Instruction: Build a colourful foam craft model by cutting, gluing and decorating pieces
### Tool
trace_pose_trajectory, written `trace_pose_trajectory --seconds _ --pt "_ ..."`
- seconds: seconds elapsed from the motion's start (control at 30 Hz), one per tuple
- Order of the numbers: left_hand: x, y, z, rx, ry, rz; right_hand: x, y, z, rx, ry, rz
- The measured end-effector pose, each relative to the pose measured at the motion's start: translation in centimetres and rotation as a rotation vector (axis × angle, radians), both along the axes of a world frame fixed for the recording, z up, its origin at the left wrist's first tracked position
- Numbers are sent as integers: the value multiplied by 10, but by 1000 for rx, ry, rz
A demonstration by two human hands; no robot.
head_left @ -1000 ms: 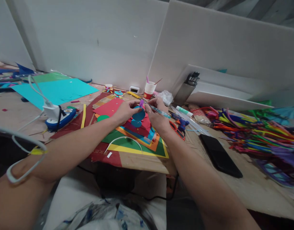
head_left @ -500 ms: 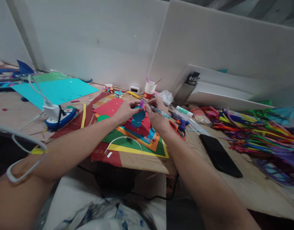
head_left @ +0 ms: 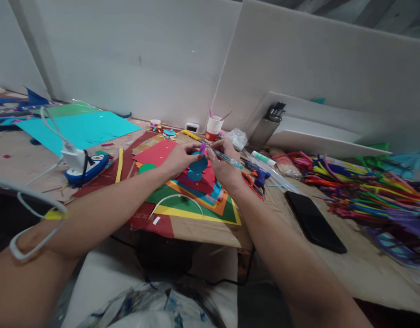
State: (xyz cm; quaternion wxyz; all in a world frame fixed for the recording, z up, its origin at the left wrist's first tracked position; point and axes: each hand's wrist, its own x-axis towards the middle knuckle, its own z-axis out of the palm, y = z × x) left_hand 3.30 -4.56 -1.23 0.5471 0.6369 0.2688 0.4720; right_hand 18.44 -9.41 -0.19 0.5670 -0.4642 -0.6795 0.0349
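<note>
Over a stack of coloured paper, my left hand [head_left: 178, 159] is closed with its fingertips on a blue paper circle [head_left: 199, 165]. A small purple piece [head_left: 203, 148] stands at the circle's top edge, between the fingertips of both hands. My right hand [head_left: 226, 165] is closed around a clear, light-blue pen [head_left: 226, 158], which slants down to the right across it. Its thumb and finger come close to the purple piece; whether they pinch it I cannot tell. Below the held circle lies another blue circle [head_left: 195, 176] on red paper [head_left: 158, 152].
Orange-handled scissors [head_left: 253, 186], a blue glue gun [head_left: 261, 176] and a glue stick [head_left: 263, 158] lie right of my hands. Farther right are a black phone [head_left: 314, 221] and heaped pipe cleaners [head_left: 370, 187]. Paper cups [head_left: 213, 129] stand behind, a blue power strip [head_left: 86, 169] left.
</note>
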Motion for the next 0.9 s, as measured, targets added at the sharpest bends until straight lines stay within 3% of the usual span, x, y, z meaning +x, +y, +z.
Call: trace_pose_trajectory --seconds 0.9 --pt "0 -1 1 2 -4 2 1 3 -4 15 -7 5"
